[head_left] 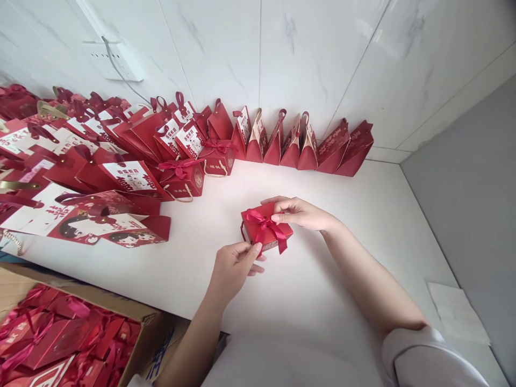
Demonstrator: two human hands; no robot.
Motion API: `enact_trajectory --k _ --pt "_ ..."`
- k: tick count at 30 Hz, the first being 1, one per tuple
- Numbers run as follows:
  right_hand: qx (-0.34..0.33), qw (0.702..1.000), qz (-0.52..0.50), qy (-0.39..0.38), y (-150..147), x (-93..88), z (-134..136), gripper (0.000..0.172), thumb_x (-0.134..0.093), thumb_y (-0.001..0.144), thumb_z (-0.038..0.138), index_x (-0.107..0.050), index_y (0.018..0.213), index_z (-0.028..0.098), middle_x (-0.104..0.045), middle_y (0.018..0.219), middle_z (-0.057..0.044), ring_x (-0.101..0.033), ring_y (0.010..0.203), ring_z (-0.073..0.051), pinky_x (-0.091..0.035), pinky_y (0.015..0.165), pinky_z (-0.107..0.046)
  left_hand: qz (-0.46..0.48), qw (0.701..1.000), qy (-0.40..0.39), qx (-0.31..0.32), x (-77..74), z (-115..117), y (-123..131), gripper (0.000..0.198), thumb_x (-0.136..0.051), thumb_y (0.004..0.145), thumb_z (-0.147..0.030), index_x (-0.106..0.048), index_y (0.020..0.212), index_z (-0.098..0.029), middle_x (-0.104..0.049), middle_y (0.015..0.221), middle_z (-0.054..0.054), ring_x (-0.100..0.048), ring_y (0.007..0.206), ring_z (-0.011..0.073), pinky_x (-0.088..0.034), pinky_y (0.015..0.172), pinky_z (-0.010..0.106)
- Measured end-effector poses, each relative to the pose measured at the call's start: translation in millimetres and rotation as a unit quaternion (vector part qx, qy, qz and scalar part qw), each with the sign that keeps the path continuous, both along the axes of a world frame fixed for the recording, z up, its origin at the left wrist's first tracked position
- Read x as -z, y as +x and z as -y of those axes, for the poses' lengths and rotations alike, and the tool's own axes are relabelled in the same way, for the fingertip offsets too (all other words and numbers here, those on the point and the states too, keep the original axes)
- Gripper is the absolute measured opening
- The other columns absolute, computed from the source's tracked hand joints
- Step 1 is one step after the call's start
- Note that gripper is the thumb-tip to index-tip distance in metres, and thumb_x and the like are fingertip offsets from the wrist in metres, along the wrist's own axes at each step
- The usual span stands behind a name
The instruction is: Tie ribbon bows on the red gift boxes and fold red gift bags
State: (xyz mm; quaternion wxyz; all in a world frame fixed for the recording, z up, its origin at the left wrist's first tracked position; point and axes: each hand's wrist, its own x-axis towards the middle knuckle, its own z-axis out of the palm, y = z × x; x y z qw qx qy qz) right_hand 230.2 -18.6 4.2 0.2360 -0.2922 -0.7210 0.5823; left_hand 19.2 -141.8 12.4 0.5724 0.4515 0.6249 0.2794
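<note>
A small red gift box [252, 228] with a red ribbon bow [265, 220] on top is between my hands over the white table. My left hand [236, 266] is at its near left corner, thumb and forefinger pinched on a tail of the ribbon, other fingers loosely curled. My right hand [300, 212] grips the box from the far right side, its thumb on top beside the bow and its fingers behind. A dark red cord handle [242, 231] hangs at the box's left side. Whether the box rests on the tabletop, I cannot tell.
Several red gift boxes [274, 141] line the marble-patterned wall [314, 48]. Many more with handles crowd the left, among them two bow-tied boxes [183, 185]. A cardboard carton [149, 322] of red boxes stands lower left. White paper [457, 312] lies right; a cable [121, 72] hangs from a socket.
</note>
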Motion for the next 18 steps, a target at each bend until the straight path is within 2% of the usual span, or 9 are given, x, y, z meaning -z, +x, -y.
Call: enact_trajectory --k 4,8,13,18 --pt "0.025 1.0 0.017 -0.006 2 -0.1 -1 0.039 -0.058 0.089 0.056 -0.069 0.078 0.02 -0.068 0.115 -0.005 -0.061 0.11 -0.024 -0.048 0.094 -0.039 0.09 0.994 0.02 -0.055 15.8 -4 -1 0.038 -0.063 0.083 -0.055 -0.062 0.073 -0.018 -0.075 0.102 0.01 -0.073 0.095 0.0263 -0.058 0.074 0.033" --pt "0.041 0.999 0.017 -0.023 5 2.0 -3 0.04 -0.06 0.086 0.059 -0.073 0.087 0.021 -0.07 0.105 -0.005 -0.062 0.105 -0.025 -0.047 0.094 -0.04 0.126 0.988 0.037 -0.076 22.9 -7 -8 0.037 -0.065 0.084 -0.05 -0.057 0.07 -0.017 -0.074 0.106 0.011 -0.07 0.104 0.0269 -0.058 0.078 0.033" --pt "0.042 0.998 -0.033 -0.04 3 4.1 -5 0.036 -0.062 0.087 0.054 -0.073 0.085 0.02 -0.068 0.115 -0.006 -0.06 0.107 -0.026 -0.045 0.094 -0.04 0.126 0.989 0.046 -0.058 23.2 -12 -17 0.038 -0.065 0.084 -0.048 -0.053 0.069 -0.016 -0.073 0.108 0.012 -0.069 0.107 0.0282 -0.057 0.082 0.034" --pt "0.036 0.995 -0.061 -0.068 3 6.5 -6 0.032 -0.061 0.089 0.047 -0.071 0.076 0.019 -0.063 0.125 -0.005 -0.059 0.102 -0.022 -0.046 0.087 -0.037 0.118 0.992 0.036 -0.025 24.4 -17 -24 0.037 -0.065 0.084 -0.047 -0.051 0.067 -0.017 -0.074 0.108 0.012 -0.068 0.108 0.0279 -0.055 0.088 0.037"
